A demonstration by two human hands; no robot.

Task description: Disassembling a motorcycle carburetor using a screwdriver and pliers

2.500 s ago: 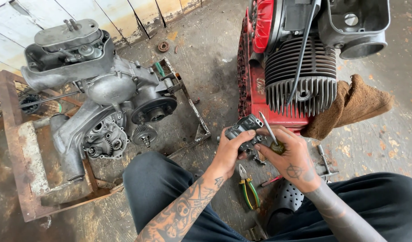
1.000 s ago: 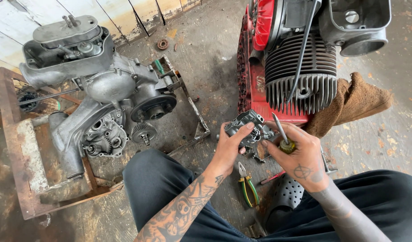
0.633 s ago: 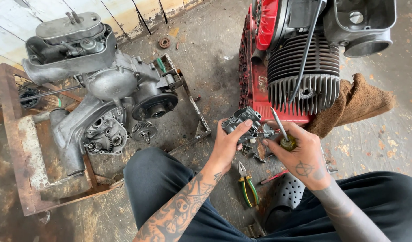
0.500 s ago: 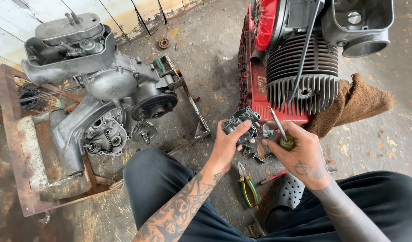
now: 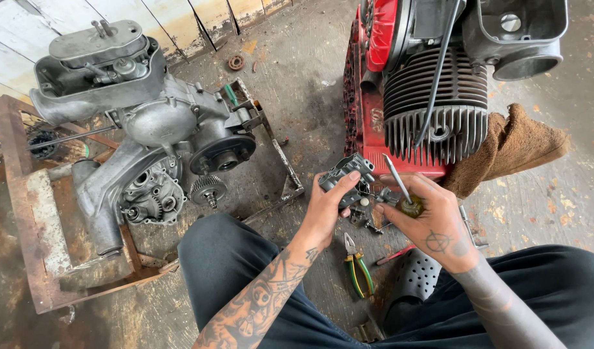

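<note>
Holding a small grey carb body [image 5: 346, 174] up in the middle of the frame, the left hand [image 5: 326, 210] has its fingers wrapped round the left side of it, thumb underneath, so it's properly gripped and off the floor. Right hand [image 5: 432, 223] sits just beside it, fingers closed around the yellowish handle of a screwdriver [image 5: 402, 192], with the metal shaft poking up and left above the knuckles. Can't really tell if the tip is touching the carb or just near it. A few small bits hang between the two hands but they're too small to make out.

Right behind the hands, top right of the frame, there's a red engine [image 5: 374, 123] with a black finned cylinder [image 5: 436, 103], and a brown rag [image 5: 516, 145] draped against its right side. Below the hands, on the concrete floor [image 5: 310, 97], lie green and yellow pliers [image 5: 358, 268], between the person's knees in dark trousers. A black perforated cover [image 5: 416, 278] sits just right of the pliers.

Left half of the frame has a bare aluminium engine case [image 5: 148, 129] resting on a rusty steel frame [image 5: 25, 213], gears showing on its lower end, well apart from the hands. A rusty ring [image 5: 236, 62] lies on the floor near the top.
</note>
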